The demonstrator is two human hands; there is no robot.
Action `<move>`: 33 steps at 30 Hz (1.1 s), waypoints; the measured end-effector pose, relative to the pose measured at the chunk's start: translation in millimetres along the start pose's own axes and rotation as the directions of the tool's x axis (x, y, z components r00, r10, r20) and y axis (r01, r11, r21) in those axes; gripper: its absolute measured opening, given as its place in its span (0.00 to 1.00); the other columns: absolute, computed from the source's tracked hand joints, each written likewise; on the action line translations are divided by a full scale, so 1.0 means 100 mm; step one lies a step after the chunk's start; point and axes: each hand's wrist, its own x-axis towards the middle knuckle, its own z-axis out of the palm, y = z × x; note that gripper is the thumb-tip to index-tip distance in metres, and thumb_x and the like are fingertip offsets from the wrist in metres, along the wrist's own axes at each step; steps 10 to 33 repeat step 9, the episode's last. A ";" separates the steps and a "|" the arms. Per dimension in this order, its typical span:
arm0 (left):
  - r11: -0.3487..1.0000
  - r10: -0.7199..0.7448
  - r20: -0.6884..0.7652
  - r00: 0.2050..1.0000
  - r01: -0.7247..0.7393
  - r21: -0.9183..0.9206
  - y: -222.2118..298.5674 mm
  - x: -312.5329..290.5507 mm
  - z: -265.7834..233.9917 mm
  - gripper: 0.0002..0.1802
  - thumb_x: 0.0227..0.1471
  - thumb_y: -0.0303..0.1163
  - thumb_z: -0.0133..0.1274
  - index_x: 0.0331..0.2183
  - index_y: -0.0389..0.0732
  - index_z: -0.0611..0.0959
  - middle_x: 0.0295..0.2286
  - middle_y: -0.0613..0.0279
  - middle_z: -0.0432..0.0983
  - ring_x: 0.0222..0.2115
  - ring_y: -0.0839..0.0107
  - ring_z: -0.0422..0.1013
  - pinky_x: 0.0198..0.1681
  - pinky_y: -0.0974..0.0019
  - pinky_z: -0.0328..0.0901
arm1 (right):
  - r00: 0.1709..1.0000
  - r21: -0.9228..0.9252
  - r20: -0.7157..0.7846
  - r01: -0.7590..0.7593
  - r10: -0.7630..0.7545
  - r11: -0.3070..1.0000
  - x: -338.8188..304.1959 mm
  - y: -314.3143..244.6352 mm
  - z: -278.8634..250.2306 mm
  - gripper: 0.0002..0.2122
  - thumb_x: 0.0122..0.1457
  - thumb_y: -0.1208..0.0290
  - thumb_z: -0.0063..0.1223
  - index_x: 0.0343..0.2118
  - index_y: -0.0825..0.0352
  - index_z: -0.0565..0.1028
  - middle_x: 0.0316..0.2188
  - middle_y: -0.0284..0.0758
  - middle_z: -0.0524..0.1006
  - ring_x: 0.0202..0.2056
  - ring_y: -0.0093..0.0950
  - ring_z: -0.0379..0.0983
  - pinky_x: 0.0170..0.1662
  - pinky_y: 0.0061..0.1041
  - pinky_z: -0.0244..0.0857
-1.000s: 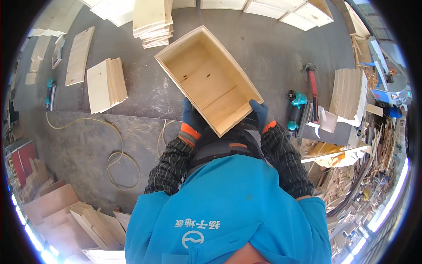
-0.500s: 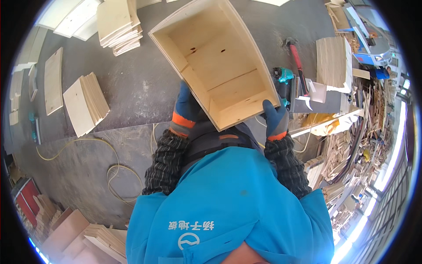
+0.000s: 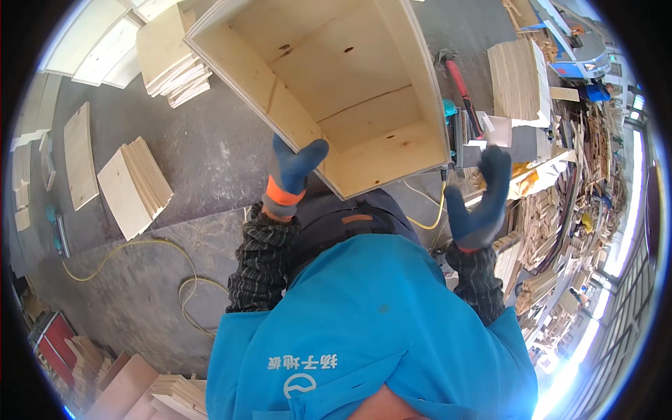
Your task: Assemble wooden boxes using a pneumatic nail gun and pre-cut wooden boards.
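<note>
An open-topped box of pale plywood is tilted in front of me, its inside facing up, with dark knots and a crack line on its bottom. My left hand, in a blue glove with an orange cuff, grips the box's near left wall, thumb over the rim. Away from the box, my right hand is raised at its right with thumb and fingers spread and nothing in them. Just beyond the right hand, a red-handled hammer lies on the table beside a teal nail gun, which the box partly hides.
Stacks of thin plywood panels stand on the dark table: one at far left, one nearer left, one at right. Another teal tool lies at the left edge. A yellow hose loops below. Wood scraps pile up at right.
My right hand has let go of the box and moved right, its fingers opening. The box has come closer and shifted slightly left, still in my left hand, whose thumb now crosses the rim.
</note>
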 end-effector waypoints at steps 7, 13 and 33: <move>0.988 -0.154 0.094 0.984 0.156 -0.010 -0.16 0.23 0.55 0.52 0.47 0.28 0.67 0.71 0.36 0.65 0.61 0.52 0.75 0.61 0.58 0.72 0.65 0.54 0.67 | 0.716 -0.383 0.614 0.639 -0.334 0.667 0.03 -0.05 0.08 0.27 0.62 0.64 0.61 0.64 0.65 0.75 0.59 0.42 0.78 0.63 0.45 0.73 0.68 0.50 0.64; 0.996 -0.092 0.152 0.984 0.091 0.015 -0.37 0.28 0.61 0.55 0.47 0.29 0.68 0.73 0.37 0.63 0.65 0.51 0.69 0.67 0.58 0.66 0.70 0.53 0.61 | 0.687 -0.470 0.669 0.686 -0.282 0.556 0.12 0.09 0.10 0.25 0.64 0.65 0.55 0.63 0.63 0.76 0.57 0.39 0.79 0.62 0.43 0.74 0.68 0.50 0.64; 0.996 -0.092 0.152 0.984 0.091 0.015 -0.37 0.28 0.61 0.55 0.47 0.29 0.68 0.73 0.37 0.63 0.65 0.51 0.69 0.67 0.58 0.66 0.70 0.53 0.61 | 0.687 -0.470 0.669 0.686 -0.282 0.556 0.12 0.09 0.10 0.25 0.64 0.65 0.55 0.63 0.63 0.76 0.57 0.39 0.79 0.62 0.43 0.74 0.68 0.50 0.64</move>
